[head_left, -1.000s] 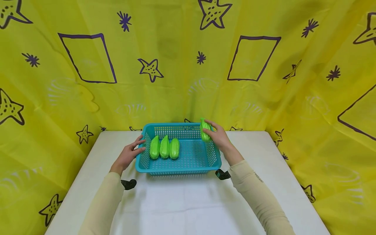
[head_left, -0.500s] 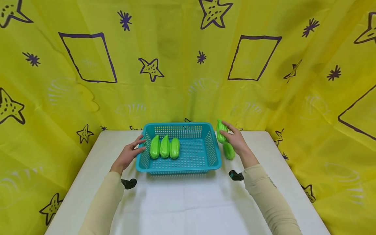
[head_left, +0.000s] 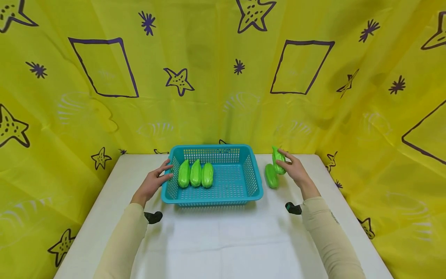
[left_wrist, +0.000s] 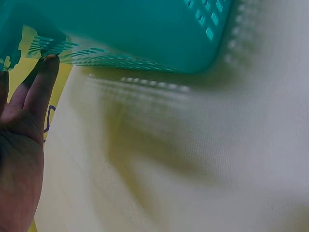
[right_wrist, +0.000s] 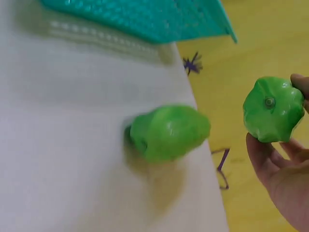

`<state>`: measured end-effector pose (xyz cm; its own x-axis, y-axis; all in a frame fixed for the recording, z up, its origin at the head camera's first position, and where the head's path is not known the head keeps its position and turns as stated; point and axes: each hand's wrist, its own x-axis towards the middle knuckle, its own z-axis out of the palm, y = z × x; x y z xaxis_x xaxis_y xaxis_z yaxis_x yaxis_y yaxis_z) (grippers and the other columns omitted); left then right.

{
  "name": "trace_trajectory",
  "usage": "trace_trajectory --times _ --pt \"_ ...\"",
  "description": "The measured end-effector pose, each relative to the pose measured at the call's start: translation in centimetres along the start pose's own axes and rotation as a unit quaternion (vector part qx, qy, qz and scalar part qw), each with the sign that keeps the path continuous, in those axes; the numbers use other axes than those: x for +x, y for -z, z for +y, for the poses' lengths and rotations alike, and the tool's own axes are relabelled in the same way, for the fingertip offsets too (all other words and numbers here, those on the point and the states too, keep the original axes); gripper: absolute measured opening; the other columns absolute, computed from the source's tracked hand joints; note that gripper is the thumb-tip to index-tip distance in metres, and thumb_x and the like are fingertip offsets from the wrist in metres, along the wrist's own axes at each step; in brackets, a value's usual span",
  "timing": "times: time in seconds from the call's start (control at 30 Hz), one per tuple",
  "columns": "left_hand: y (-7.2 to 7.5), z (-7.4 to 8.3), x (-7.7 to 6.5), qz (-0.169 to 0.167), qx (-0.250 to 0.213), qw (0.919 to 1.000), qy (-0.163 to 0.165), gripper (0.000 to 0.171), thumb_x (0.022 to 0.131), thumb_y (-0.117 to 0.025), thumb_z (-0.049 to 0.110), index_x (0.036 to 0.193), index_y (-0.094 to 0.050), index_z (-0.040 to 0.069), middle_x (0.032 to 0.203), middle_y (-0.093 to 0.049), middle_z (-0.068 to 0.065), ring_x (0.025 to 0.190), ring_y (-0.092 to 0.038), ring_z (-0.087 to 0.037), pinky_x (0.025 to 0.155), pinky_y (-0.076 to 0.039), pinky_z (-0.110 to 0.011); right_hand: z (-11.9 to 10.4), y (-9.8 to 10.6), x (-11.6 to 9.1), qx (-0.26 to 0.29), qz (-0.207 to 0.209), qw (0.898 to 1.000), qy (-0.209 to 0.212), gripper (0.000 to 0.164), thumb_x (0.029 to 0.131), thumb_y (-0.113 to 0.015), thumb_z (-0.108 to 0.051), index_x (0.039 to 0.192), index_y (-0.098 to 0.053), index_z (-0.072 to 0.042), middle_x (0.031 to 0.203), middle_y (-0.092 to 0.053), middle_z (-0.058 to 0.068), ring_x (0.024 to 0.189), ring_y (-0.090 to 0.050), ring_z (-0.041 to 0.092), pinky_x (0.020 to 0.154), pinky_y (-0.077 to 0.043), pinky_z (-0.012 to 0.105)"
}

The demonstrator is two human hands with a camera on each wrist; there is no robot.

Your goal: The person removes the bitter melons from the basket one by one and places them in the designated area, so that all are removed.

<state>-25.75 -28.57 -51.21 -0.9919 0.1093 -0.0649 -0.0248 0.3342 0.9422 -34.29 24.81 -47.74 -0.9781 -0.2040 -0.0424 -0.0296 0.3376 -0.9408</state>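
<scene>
Basket [left_wrist: 135,34] cut off by the top edge in both wrist views, left hand [left_wrist: 21,154] cropped at left, right hand [right_wrist: 289,181] at right; held green vegetable [right_wrist: 270,113] partly covered by that hand, loose green vegetable [right_wrist: 169,133] blurred; sleeve lettering [head_left: 335,217] too small to read

Carrying teal bskt [head_left: 209,202] on wht tbl [head_left: 216,240], nr back; also bearing 1 grn veg [head_left: 271,176] just R of bskt.

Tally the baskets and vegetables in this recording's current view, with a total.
Basket: 1
Vegetables: 5 (3 in the basket, 1 on the table, 1 in the right hand)
Total: 6
</scene>
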Motion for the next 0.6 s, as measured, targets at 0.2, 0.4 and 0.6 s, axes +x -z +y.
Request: trace_trajectory --times 0.2,0.4,0.6 --pt "0.0 0.1 -0.1 0.002 -0.002 1.0000 -0.001 0.057 0.100 -0.058 0.032 0.150 -0.041 0.011 0.163 -0.013 0.008 0.150 -0.006 -0.028 0.111 -0.030 -0.055 2.2 1.4 -0.5 -0.007 0.000 1.000 -0.019 0.065 0.100 -0.057 -0.028 0.156 -0.026 -0.017 0.163 -0.007 0.016 0.142 -0.022 0.048 0.112 -0.023 0.061" --pt "-0.1 0.0 -0.4 0.004 0.005 1.0000 0.005 0.055 0.100 -0.057 0.030 0.150 -0.041 0.013 0.162 -0.015 0.012 0.149 -0.007 -0.030 0.111 -0.030 -0.057 4.5 1.5 -0.7 -0.006 -0.004 0.999 -0.040 0.063 0.100 -0.057 -0.026 0.156 -0.028 -0.016 0.162 -0.007 0.019 0.142 -0.022 0.045 0.112 -0.029 0.055" --pt "0.0 0.1 -0.2 0.002 0.006 1.0000 0.000 0.058 0.099 -0.058 0.035 0.150 -0.042 0.013 0.162 -0.015 0.012 0.149 -0.007 -0.032 0.110 -0.030 -0.058 5.5 1.4 -0.6 -0.020 -0.015 0.998 -0.051 0.062 0.101 -0.056 -0.025 0.156 -0.028 -0.015 0.162 -0.006 0.021 0.142 -0.020 0.047 0.113 -0.027 0.056"
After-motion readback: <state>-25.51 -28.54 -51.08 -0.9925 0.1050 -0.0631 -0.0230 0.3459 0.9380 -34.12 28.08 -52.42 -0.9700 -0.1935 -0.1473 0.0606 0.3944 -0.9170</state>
